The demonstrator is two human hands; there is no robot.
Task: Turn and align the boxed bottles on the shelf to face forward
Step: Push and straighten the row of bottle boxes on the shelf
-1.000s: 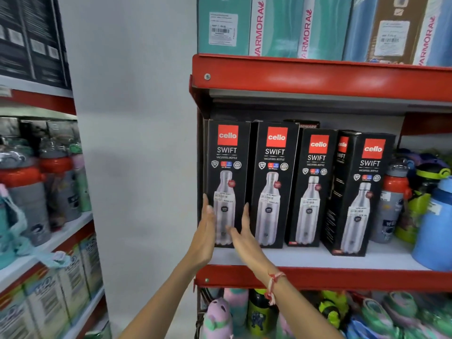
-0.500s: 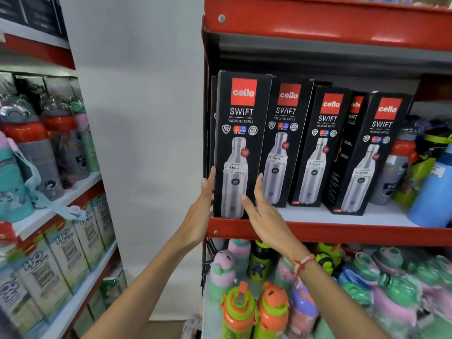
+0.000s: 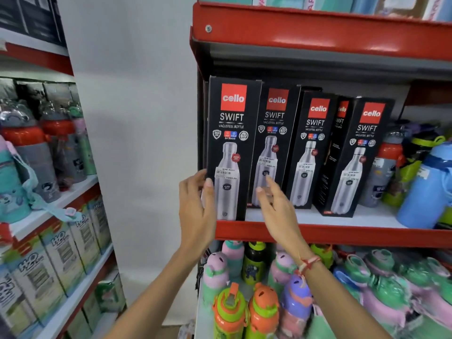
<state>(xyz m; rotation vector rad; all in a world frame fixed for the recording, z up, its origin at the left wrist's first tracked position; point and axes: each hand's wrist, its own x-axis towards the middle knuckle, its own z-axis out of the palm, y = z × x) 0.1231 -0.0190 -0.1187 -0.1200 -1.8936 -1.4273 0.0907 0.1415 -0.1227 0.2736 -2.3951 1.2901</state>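
Several black boxed bottles stand in a row on the red-edged shelf (image 3: pixel 342 234). The leftmost box (image 3: pixel 232 113) faces forward at the shelf's front lip, further out than the others. My left hand (image 3: pixel 195 206) holds its lower left edge, thumb on the front and fingers at the side. My right hand (image 3: pixel 276 206) hovers with fingers apart in front of the second box (image 3: pixel 275 113), holding nothing. The third box (image 3: pixel 311 143) faces forward, set further back. The rightmost box (image 3: pixel 357 152) stands turned, showing its left side panel.
Loose bottles (image 3: pixel 425 182) stand to the right of the boxes on the same shelf. Colourful kids' bottles (image 3: pixel 259 309) fill the shelf below my arms. Another shelf unit with bottles and boxes (image 3: pixel 49 260) lies to the left past a white wall. The red shelf above (image 3: pixel 318 33) carries more boxes.
The leftmost box has come forward to the shelf's front lip. My right hand has let go of it and moved right, in front of the second box. My left hand stays on its left edge.
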